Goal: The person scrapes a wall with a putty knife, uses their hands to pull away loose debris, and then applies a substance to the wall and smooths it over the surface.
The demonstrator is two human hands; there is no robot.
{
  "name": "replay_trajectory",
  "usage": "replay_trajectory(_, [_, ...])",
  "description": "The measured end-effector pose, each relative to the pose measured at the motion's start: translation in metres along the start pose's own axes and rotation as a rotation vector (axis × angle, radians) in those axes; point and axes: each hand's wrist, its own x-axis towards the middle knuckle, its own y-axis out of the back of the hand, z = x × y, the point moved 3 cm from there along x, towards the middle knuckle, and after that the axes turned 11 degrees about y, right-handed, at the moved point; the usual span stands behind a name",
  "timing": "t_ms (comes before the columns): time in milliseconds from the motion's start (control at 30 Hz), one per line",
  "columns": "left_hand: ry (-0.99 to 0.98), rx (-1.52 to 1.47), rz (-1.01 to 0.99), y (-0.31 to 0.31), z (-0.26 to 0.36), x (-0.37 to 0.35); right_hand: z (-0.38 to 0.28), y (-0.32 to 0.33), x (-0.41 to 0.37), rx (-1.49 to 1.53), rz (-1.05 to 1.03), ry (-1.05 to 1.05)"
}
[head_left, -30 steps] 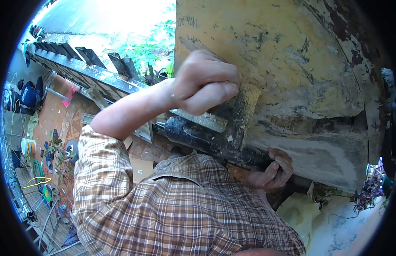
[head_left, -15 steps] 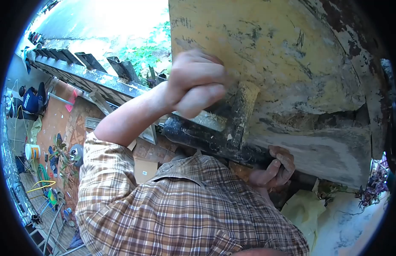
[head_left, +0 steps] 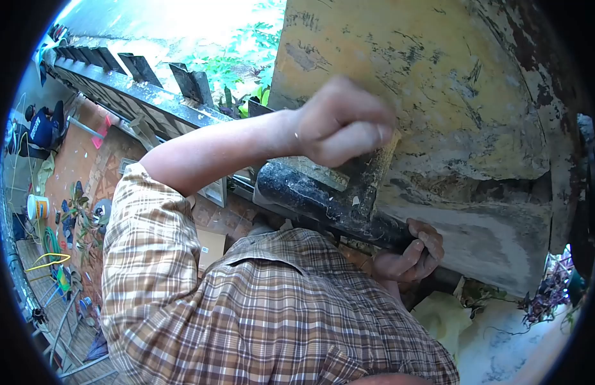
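Observation:
My left hand (head_left: 349, 122) is a closed fist, blurred, over the upper end of a short upright post (head_left: 377, 170) with a yellowish, crusted side. What it holds, if anything, is hidden. The post joins a thick black rail (head_left: 304, 192) with worn, chipped paint. Lower right, my right hand (head_left: 413, 253) has its fingers curled round the rail's right part. Behind both hands stands a scraped yellow wall (head_left: 432, 83), with a broken, hollow strip (head_left: 490, 189) and a smooth grey patch (head_left: 483, 237) below it.
A railing (head_left: 137, 90) with upright black slats runs at upper left. Far left, a co-worker (head_left: 44, 131) crouches near a white bucket (head_left: 38, 207). A cardboard piece (head_left: 211, 250), a green hose (head_left: 50, 240) and metal bars (head_left: 67, 327) lie below. Dried plants (head_left: 554, 289) hang at right.
My left fist has moved right, from beside the post to over its upper end. My right hand keeps its place on the rail. The view has shifted a little.

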Motion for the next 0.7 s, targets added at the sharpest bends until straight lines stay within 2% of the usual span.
replay_trajectory(67, [0.032,0.011,-0.001,0.001,-0.005,0.000,0.001,-0.001,-0.002,0.044,0.034,0.028])
replay_trajectory(167, [-0.037,-0.005,-0.079,-0.019,-0.013,-0.010,-0.001,0.002,-0.001,0.016,-0.033,-0.016])
replay_trajectory(233, [0.018,-0.061,-0.103,-0.009,-0.007,-0.004,-0.002,0.000,-0.001,0.041,-0.015,-0.010])
replay_trajectory(300, [0.137,-0.056,-0.001,0.005,0.000,0.002,-0.002,-0.002,-0.001,0.055,0.010,-0.013])
replay_trajectory(333, [0.036,-0.027,-0.027,-0.005,-0.006,-0.005,-0.004,-0.002,-0.001,0.036,0.009,-0.032])
replay_trajectory(467, [-0.022,-0.015,0.084,-0.010,-0.013,-0.009,-0.002,-0.001,-0.001,0.041,-0.007,0.004])
replay_trajectory(567, [0.041,-0.078,-0.021,-0.013,-0.009,-0.014,-0.002,0.000,-0.002,0.025,-0.002,-0.014])
replay_trajectory(633, [0.063,-0.070,-0.014,-0.009,-0.009,-0.015,-0.002,0.000,-0.002,0.048,0.005,-0.015])
replay_trajectory(700, [0.250,-0.275,0.119,0.006,-0.005,-0.006,-0.001,-0.002,-0.003,0.056,0.025,-0.016])
